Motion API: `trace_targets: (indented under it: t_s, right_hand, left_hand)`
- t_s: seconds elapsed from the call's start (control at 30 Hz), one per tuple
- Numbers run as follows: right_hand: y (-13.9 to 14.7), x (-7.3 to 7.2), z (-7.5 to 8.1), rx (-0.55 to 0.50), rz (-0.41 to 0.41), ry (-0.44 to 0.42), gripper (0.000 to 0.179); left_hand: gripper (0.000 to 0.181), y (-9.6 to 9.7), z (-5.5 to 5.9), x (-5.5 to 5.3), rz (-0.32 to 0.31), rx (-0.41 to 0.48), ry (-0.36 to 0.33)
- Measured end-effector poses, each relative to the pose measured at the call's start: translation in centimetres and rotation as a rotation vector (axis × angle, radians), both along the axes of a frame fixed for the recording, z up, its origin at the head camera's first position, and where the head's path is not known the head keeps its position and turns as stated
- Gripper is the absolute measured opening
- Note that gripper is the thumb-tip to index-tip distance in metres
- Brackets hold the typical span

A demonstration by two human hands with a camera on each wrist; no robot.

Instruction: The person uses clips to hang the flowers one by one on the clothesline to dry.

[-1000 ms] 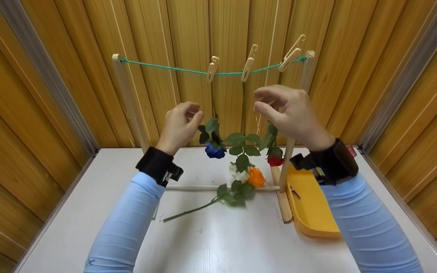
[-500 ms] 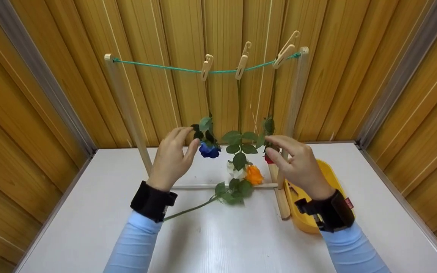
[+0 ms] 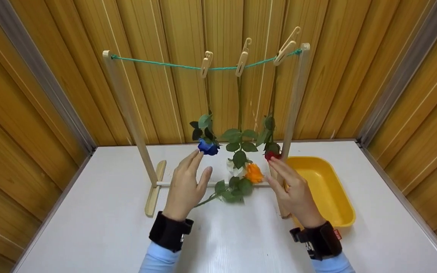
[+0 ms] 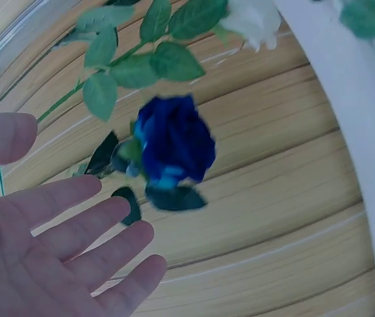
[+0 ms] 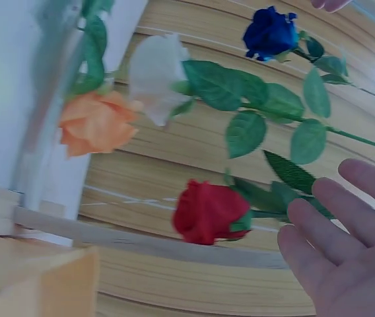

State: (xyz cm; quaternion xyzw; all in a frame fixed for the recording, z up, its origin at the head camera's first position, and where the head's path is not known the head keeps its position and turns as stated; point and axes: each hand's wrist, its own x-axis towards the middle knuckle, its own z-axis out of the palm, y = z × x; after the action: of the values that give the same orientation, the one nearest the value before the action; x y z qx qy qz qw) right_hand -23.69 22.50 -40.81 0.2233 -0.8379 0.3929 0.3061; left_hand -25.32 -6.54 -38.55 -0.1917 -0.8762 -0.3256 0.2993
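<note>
My left hand (image 3: 185, 189) has its fingers extended just in front of the blue rose (image 3: 208, 147) and holds nothing. In the left wrist view its spread fingers lie beside the blue rose (image 4: 176, 140). My right hand (image 3: 294, 195), also empty with fingers straight, overlaps the red rose (image 3: 272, 155) in the head view. The blue, white (image 5: 158, 79) and red roses hang heads down from clothespins (image 3: 206, 64) on a green cord (image 3: 157, 62). An orange rose (image 3: 254, 173) lies on the table, its stem partly behind my left hand.
A wooden frame with two posts (image 3: 129, 110) carries the cord, and a low crossbar (image 3: 164, 184) joins its feet. To the right a yellow tray (image 3: 349, 212) stands on the white table (image 3: 101, 212). Wood-patterned walls (image 3: 154, 106) enclose the back and sides.
Both hands have come down from beside the stems to the level of the hanging flower heads and nearer the table. Their fingers have straightened. The roses and clothespins stay in place.
</note>
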Motion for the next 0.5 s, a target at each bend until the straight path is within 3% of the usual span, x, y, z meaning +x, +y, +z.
trace_targets:
  t_s: [0.23, 0.5]
  right_hand:
    - [0.6, 0.5, -2.8, 0.009, -0.025, 0.009, 0.052]
    - [1.1, 0.6, -4.7, 0.036, -0.088, -0.004, 0.048]
  left_hand:
    - [0.050, 1.5, -2.8, 1.4, -0.015, 0.026, -0.022]
    - [0.050, 3.0, -5.5, 2.4, -0.007, 0.021, -0.077]
